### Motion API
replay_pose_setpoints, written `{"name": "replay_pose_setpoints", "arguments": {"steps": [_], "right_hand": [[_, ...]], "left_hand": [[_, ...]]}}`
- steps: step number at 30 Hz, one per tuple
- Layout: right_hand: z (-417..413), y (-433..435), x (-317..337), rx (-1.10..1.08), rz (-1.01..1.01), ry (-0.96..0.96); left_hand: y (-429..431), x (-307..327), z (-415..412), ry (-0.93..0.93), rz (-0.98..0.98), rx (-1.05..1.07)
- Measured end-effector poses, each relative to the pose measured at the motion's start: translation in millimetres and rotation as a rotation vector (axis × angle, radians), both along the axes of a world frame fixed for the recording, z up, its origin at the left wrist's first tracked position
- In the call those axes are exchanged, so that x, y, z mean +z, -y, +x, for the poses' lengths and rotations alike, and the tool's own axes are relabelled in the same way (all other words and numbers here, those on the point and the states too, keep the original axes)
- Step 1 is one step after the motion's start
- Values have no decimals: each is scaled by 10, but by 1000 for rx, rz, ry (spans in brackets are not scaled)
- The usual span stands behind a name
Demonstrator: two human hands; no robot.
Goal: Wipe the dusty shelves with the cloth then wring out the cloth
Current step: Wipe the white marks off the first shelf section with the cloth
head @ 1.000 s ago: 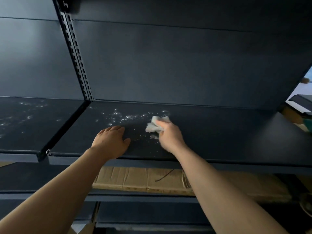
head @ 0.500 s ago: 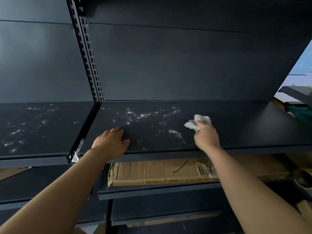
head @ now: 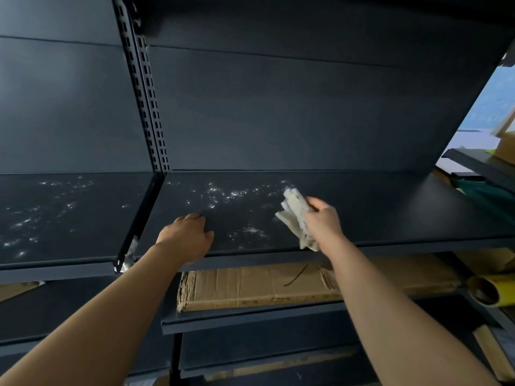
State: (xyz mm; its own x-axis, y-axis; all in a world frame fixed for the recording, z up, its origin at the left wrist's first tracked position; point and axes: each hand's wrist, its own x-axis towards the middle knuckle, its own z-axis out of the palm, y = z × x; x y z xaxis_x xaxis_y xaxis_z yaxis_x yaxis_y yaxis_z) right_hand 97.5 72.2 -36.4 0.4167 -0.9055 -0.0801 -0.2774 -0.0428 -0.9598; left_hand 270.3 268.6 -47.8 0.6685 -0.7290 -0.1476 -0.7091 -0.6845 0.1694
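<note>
Right of frame centre, the right hand (head: pixel 323 221) is clamped on a crumpled white cloth (head: pixel 295 215) over the dusty shelf (head: pixel 390 213); it looks light, soft and limp, best bunched in the fist. The left hand (head: pixel 185 236) lies spread flat, gripping nothing

Two hands (head: pixel 185 235), one cloth (head: pixel 295 215), one cardboard box (head: pixel 250 285).

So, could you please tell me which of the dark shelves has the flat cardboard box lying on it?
The lower shelf, below the dusty shelf, carries the cardboard box.
</note>
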Motion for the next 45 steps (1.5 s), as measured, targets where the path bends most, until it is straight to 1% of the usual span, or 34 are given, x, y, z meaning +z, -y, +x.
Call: {"name": "replay_pose_setpoints", "arguments": {"steps": [2, 4, 8, 11, 12, 14, 16, 18, 22, 25, 28, 32, 35, 37, 39, 41, 42, 43, 44, 45], "right_hand": [[-37, 211, -85, 36, -290, -252], [36, 290, -159, 118, -538, -348], [109, 325, -263, 218, -741, -472], [-6, 430, -329, 290, -962, -595], [-48, 531, -336, 298, -992, -621], [-129, 834, -361, 252, -940, -665], [-213, 1174, -379, 158, -815, -705], [-252, 1439, -392, 83, -724, -702], [-54, 1686, -390, 26, -686, -654], [294, 1658, -364, 70, -621, -668], [697, 1485, -350, 138, -548, -583], [1148, 994, -320, 367, -687, -571], [1317, 633, -348, 527, -724, -431], [1291, 542, -328, 549, -684, -266], [1158, 664, -276, 430, -594, -78], [982, 1029, -285, 218, -432, 40], [899, 1244, -297, 118, -377, 39], [850, 1423, -306, 58, -356, -26], [862, 1551, -314, 54, -358, -150], [925, 1614, -318, 93, -393, -312]], "left_hand": [[78, 0, -34, 13, -5, -3], [165, -9, -57, 28, -21, -14], [363, 30, -36, 38, -30, -15], [514, 74, -1, 37, -17, -1], [556, 80, 17, 37, -17, 6], [615, 79, 52, 42, -12, 27], [653, 51, 89, 50, 2, 43], [673, 17, 136, 43, 2, 65], [669, -34, 228, 33, -24, 69], [644, -72, 257, 40, -30, 54], [634, -110, 262, 51, -50, 48], [628, -131, 259, 53, -74, 56], [622, -141, 243, 44, -92, 62], [613, -139, 239, 38, -99, 66], [601, -143, 243, 35, -103, 68], [591, -144, 248, 31, -110, 69], [591, -143, 247, 30, -114, 70], [592, -146, 244, 30, -116, 72], [592, -147, 243, 31, -121, 74], [591, -149, 242, 31, -127, 77]]}}
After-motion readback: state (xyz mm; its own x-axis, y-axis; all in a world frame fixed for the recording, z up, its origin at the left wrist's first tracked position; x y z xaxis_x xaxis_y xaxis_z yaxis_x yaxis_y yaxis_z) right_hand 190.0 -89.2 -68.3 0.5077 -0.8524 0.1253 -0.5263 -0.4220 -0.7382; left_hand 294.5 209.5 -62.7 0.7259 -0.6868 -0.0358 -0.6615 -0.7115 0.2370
